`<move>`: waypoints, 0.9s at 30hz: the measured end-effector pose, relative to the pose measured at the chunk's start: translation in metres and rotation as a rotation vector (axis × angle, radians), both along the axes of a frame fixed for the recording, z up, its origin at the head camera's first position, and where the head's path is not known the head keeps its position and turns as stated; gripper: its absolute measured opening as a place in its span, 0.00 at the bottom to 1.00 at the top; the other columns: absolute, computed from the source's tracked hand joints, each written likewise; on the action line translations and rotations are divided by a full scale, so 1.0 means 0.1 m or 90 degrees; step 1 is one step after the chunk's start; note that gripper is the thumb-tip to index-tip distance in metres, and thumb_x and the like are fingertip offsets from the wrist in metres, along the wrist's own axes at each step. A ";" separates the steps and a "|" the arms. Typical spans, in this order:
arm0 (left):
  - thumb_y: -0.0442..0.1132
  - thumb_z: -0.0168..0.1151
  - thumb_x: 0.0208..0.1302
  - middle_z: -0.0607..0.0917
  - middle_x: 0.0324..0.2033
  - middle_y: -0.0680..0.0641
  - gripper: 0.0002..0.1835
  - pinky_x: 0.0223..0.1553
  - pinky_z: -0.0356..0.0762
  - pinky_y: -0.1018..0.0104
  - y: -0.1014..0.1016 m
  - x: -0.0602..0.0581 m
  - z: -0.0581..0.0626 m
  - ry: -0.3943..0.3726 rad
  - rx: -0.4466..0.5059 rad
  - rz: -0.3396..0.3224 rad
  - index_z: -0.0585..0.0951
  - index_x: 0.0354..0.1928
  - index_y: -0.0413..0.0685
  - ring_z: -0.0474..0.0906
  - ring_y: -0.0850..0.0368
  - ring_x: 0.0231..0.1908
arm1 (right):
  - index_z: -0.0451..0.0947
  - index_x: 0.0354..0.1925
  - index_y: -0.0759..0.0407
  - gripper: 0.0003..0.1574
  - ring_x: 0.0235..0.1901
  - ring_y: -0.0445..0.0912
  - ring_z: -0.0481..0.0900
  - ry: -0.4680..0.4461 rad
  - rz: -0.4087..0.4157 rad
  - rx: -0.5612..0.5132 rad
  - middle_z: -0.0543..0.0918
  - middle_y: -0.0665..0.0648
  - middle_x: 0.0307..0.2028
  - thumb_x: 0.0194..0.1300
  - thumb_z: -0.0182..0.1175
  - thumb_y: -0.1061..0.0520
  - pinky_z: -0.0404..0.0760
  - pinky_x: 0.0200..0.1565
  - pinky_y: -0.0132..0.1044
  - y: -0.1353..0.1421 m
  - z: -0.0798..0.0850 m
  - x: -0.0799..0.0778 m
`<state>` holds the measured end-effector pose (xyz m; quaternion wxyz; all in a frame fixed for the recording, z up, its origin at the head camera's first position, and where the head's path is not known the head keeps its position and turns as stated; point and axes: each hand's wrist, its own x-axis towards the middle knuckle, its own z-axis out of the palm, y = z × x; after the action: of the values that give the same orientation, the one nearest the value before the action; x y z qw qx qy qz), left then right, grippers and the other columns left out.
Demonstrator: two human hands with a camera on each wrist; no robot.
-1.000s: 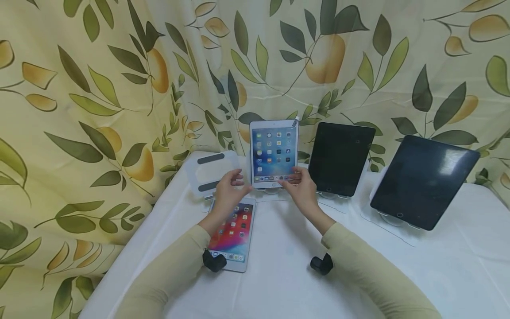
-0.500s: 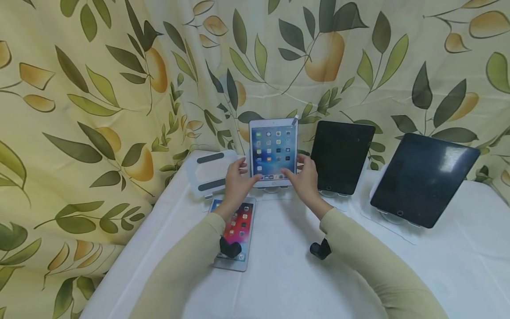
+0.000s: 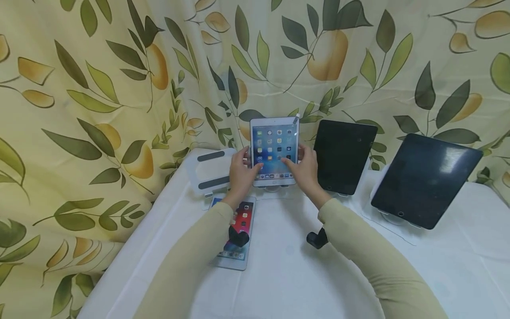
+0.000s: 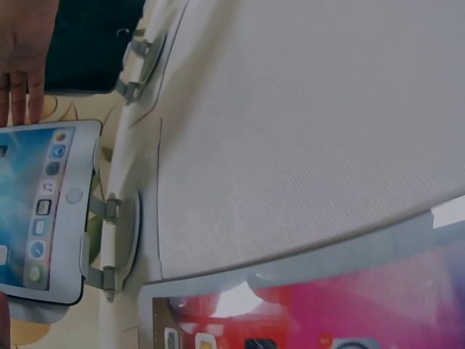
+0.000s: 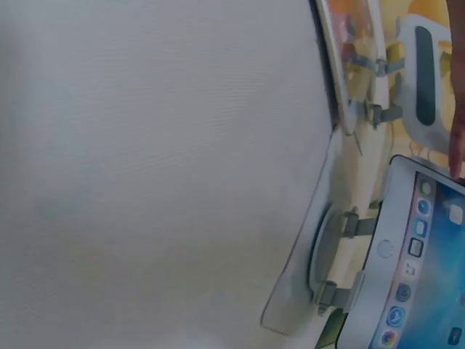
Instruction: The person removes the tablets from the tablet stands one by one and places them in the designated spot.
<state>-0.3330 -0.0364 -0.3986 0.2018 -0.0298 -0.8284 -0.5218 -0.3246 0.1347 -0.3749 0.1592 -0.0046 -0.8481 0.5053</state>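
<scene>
A white tablet [image 3: 275, 133], its screen lit with app icons, stands upright on a stand [image 4: 128, 236] at the back of the table. My left hand [image 3: 242, 173] holds its left edge, thumb over the lower front. My right hand [image 3: 307, 172] grips the opposite edge, its thumb also on the screen side. Fingers behind the tablet are largely hidden. Beneath my left forearm a second white tablet [image 3: 238, 260] with a red and blue screen lies flat, partly covered by the sleeve. In the right wrist view the held tablet [image 5: 386, 249] shows its home button and the stand's clips.
Left of the held tablet is a bare white stand [image 3: 212, 170] with two dark strips. To the right, a black tablet [image 3: 344, 155] and another dark tablet [image 3: 426, 179] lean on stands. A leaf-and-fruit patterned curtain [image 3: 119, 102] hangs behind the white-covered table [image 3: 287, 274].
My left hand has moved right and up from beside the tablet onto its left edge. My right hand has slid up the right edge. The tablet stays on its stand.
</scene>
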 end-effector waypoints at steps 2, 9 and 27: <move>0.44 0.69 0.50 0.71 0.45 0.49 0.35 0.39 0.73 0.67 0.01 -0.01 0.01 0.006 -0.034 0.007 0.67 0.61 0.52 0.72 0.57 0.41 | 0.55 0.63 0.60 0.42 0.52 0.51 0.66 -0.004 -0.008 -0.005 0.64 0.61 0.53 0.56 0.63 0.50 0.73 0.53 0.43 -0.02 0.01 -0.02; 0.45 0.68 0.51 0.69 0.46 0.49 0.34 0.36 0.71 0.68 0.04 -0.02 0.01 0.010 -0.070 0.025 0.66 0.61 0.53 0.71 0.58 0.41 | 0.55 0.63 0.62 0.43 0.55 0.51 0.61 -0.015 -0.040 -0.009 0.61 0.63 0.55 0.56 0.63 0.50 0.70 0.56 0.43 -0.10 0.03 -0.03; 0.40 0.65 0.54 0.75 0.40 0.49 0.24 0.37 0.73 0.67 0.03 -0.05 -0.04 0.103 -0.020 0.020 0.70 0.53 0.49 0.74 0.58 0.37 | 0.60 0.55 0.58 0.31 0.42 0.49 0.70 0.052 -0.032 0.030 0.72 0.58 0.44 0.57 0.62 0.54 0.71 0.44 0.39 0.08 -0.03 -0.05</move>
<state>-0.3384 -0.0338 -0.4025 0.2759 -0.0621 -0.8179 -0.5010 -0.3291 0.1431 -0.3778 0.2061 -0.0015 -0.8520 0.4812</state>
